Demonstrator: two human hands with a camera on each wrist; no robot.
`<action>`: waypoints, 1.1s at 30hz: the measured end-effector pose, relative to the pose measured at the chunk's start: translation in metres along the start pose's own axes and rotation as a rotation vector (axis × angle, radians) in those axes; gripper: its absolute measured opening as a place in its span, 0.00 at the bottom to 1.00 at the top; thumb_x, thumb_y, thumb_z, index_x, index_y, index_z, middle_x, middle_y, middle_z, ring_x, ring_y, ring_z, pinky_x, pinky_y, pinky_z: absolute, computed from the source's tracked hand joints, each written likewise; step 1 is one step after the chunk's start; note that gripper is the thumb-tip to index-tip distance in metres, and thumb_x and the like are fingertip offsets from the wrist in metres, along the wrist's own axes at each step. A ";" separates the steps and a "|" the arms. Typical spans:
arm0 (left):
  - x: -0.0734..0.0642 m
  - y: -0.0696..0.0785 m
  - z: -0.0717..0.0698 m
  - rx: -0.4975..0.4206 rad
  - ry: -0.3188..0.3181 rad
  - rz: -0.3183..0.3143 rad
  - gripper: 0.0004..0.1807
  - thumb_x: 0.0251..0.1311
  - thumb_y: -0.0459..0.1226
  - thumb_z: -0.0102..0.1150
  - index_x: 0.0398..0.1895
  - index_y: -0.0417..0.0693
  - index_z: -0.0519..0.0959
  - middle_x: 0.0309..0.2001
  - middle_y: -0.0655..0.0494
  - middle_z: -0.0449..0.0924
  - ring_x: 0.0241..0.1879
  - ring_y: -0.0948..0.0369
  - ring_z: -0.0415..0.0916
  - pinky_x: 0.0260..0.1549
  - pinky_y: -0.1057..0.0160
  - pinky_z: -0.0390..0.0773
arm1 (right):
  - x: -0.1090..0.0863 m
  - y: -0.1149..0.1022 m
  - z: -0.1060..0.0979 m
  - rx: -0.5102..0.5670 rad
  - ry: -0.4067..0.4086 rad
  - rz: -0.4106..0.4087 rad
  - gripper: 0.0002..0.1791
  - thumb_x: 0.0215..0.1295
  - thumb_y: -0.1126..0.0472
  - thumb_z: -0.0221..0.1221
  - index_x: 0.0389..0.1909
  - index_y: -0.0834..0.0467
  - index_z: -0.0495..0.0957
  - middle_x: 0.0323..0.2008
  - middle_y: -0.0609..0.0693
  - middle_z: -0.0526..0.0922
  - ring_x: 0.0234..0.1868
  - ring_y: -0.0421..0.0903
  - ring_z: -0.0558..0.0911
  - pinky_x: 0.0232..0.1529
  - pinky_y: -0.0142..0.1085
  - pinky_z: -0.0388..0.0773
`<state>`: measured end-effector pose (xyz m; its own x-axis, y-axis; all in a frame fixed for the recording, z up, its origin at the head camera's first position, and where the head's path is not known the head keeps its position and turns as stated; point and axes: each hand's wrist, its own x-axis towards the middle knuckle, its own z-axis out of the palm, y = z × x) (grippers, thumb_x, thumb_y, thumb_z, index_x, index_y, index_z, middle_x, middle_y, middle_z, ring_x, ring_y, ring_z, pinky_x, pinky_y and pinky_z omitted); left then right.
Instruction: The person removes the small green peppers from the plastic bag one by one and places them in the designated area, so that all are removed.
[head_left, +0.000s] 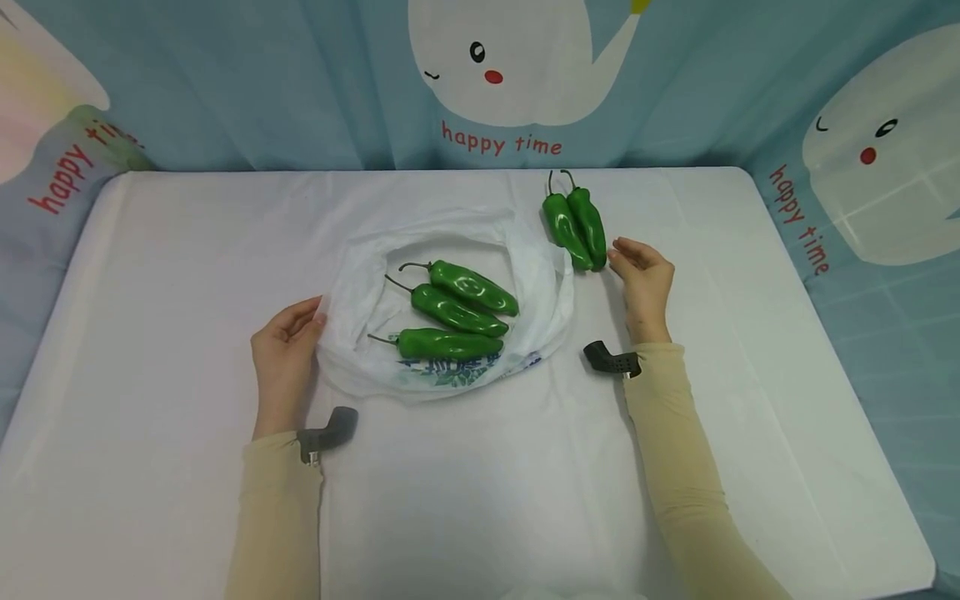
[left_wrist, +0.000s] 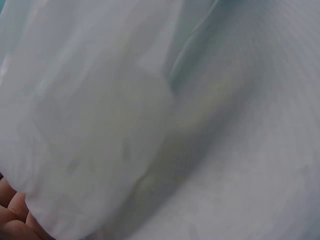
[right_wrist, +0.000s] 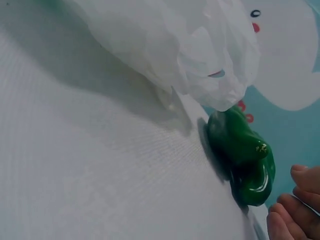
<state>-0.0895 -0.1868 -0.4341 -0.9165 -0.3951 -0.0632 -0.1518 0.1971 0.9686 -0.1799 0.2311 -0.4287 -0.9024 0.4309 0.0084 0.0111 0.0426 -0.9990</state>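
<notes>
A white plastic bag lies spread on the table with its mouth wide and facing up. Three long green peppers rest inside the opening, stems to the left. At the bag's left edge, my left hand pinches the thin plastic between thumb and fingers; in the left wrist view the bag hides most of that hand. Two more green peppers lie side by side beyond the bag's right rim. My right hand, fingers loosely bent and holding nothing, is just right of these two peppers.
A white cloth covers the table. Behind it and along the sides hangs a blue curtain with whale pictures. Each wrist carries a black camera mount, one by the left sleeve and one by the right sleeve.
</notes>
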 end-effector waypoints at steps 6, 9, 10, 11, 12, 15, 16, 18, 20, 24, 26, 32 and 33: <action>0.001 -0.001 0.001 -0.014 0.004 0.005 0.15 0.61 0.30 0.58 0.51 0.35 0.79 0.35 0.64 0.80 0.37 0.70 0.78 0.37 0.79 0.74 | 0.000 -0.005 0.000 0.023 0.006 -0.020 0.14 0.57 0.73 0.63 0.46 0.70 0.79 0.44 0.59 0.82 0.41 0.44 0.80 0.43 0.28 0.77; 0.001 0.000 0.001 -0.020 0.005 0.008 0.14 0.61 0.30 0.58 0.50 0.35 0.79 0.35 0.63 0.80 0.37 0.70 0.78 0.37 0.79 0.74 | -0.001 -0.008 0.001 0.029 -0.003 -0.036 0.15 0.57 0.73 0.63 0.46 0.70 0.79 0.43 0.56 0.83 0.43 0.45 0.80 0.45 0.28 0.76; 0.001 0.000 0.001 -0.021 0.005 0.009 0.14 0.61 0.30 0.58 0.50 0.35 0.79 0.36 0.63 0.81 0.37 0.71 0.78 0.37 0.79 0.74 | -0.001 -0.009 0.001 0.036 -0.008 -0.043 0.15 0.57 0.73 0.63 0.46 0.71 0.79 0.42 0.55 0.83 0.43 0.45 0.80 0.45 0.29 0.75; 0.001 0.001 0.002 -0.020 0.006 0.009 0.14 0.61 0.30 0.58 0.50 0.35 0.79 0.36 0.62 0.81 0.37 0.71 0.78 0.37 0.79 0.74 | -0.002 -0.010 0.001 0.046 -0.011 -0.047 0.15 0.56 0.73 0.63 0.45 0.70 0.79 0.42 0.55 0.83 0.43 0.46 0.80 0.46 0.29 0.75; 0.000 0.001 0.002 -0.019 0.006 0.009 0.14 0.61 0.30 0.58 0.50 0.35 0.79 0.36 0.62 0.81 0.37 0.71 0.78 0.37 0.79 0.74 | -0.002 -0.012 0.002 0.054 -0.015 -0.054 0.15 0.56 0.73 0.64 0.45 0.71 0.79 0.41 0.55 0.83 0.43 0.46 0.80 0.46 0.30 0.75; 0.000 0.002 0.001 -0.011 0.007 0.007 0.14 0.62 0.30 0.58 0.50 0.35 0.79 0.37 0.61 0.81 0.37 0.71 0.78 0.37 0.79 0.74 | -0.004 -0.017 0.004 0.082 -0.028 -0.070 0.15 0.55 0.73 0.65 0.45 0.71 0.79 0.41 0.55 0.84 0.43 0.46 0.80 0.46 0.30 0.76; 0.000 0.002 0.001 -0.010 0.006 0.005 0.14 0.62 0.31 0.58 0.50 0.35 0.79 0.37 0.61 0.81 0.37 0.71 0.78 0.37 0.79 0.74 | -0.005 -0.019 0.004 0.091 -0.034 -0.073 0.15 0.55 0.73 0.65 0.45 0.72 0.79 0.41 0.56 0.84 0.43 0.46 0.80 0.46 0.30 0.76; 0.000 0.002 0.001 -0.009 0.007 0.003 0.15 0.62 0.31 0.58 0.51 0.35 0.79 0.37 0.61 0.81 0.37 0.71 0.78 0.37 0.79 0.74 | -0.007 -0.023 0.006 0.101 -0.047 -0.078 0.16 0.55 0.73 0.65 0.45 0.72 0.79 0.42 0.57 0.84 0.42 0.46 0.81 0.45 0.29 0.76; 0.000 0.002 0.001 -0.007 0.006 0.000 0.15 0.62 0.31 0.58 0.51 0.36 0.79 0.37 0.60 0.81 0.37 0.71 0.78 0.37 0.79 0.74 | -0.010 -0.026 0.008 0.103 -0.060 -0.084 0.16 0.55 0.73 0.64 0.46 0.73 0.78 0.42 0.58 0.83 0.42 0.46 0.81 0.45 0.29 0.77; 0.001 0.001 0.001 0.001 0.003 -0.002 0.15 0.62 0.32 0.58 0.51 0.36 0.79 0.38 0.60 0.81 0.38 0.69 0.79 0.37 0.79 0.74 | -0.016 -0.032 0.011 0.083 -0.081 -0.096 0.16 0.56 0.72 0.64 0.46 0.72 0.78 0.42 0.57 0.83 0.41 0.46 0.80 0.45 0.29 0.76; 0.000 0.002 0.001 0.005 0.002 -0.003 0.15 0.62 0.32 0.58 0.51 0.37 0.79 0.38 0.60 0.81 0.39 0.68 0.79 0.37 0.78 0.74 | -0.020 -0.035 0.013 0.077 -0.091 -0.102 0.16 0.56 0.72 0.64 0.46 0.71 0.79 0.41 0.55 0.83 0.42 0.45 0.80 0.45 0.29 0.76; -0.001 0.003 0.001 0.019 0.004 0.001 0.14 0.62 0.32 0.58 0.51 0.37 0.79 0.38 0.58 0.81 0.39 0.68 0.79 0.37 0.78 0.75 | -0.030 -0.041 0.021 0.072 -0.152 -0.129 0.16 0.57 0.71 0.63 0.47 0.72 0.78 0.41 0.52 0.83 0.41 0.44 0.80 0.45 0.28 0.76; -0.001 0.003 0.001 0.023 0.005 0.002 0.15 0.62 0.32 0.58 0.51 0.37 0.79 0.39 0.57 0.81 0.39 0.68 0.79 0.38 0.78 0.74 | -0.032 -0.041 0.023 0.068 -0.169 -0.136 0.16 0.58 0.71 0.63 0.47 0.72 0.78 0.41 0.52 0.83 0.42 0.44 0.80 0.45 0.28 0.76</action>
<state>-0.0895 -0.1848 -0.4311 -0.9148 -0.3994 -0.0600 -0.1586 0.2187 0.9628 -0.1615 0.1949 -0.3886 -0.9529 0.2683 0.1414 -0.1394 0.0265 -0.9899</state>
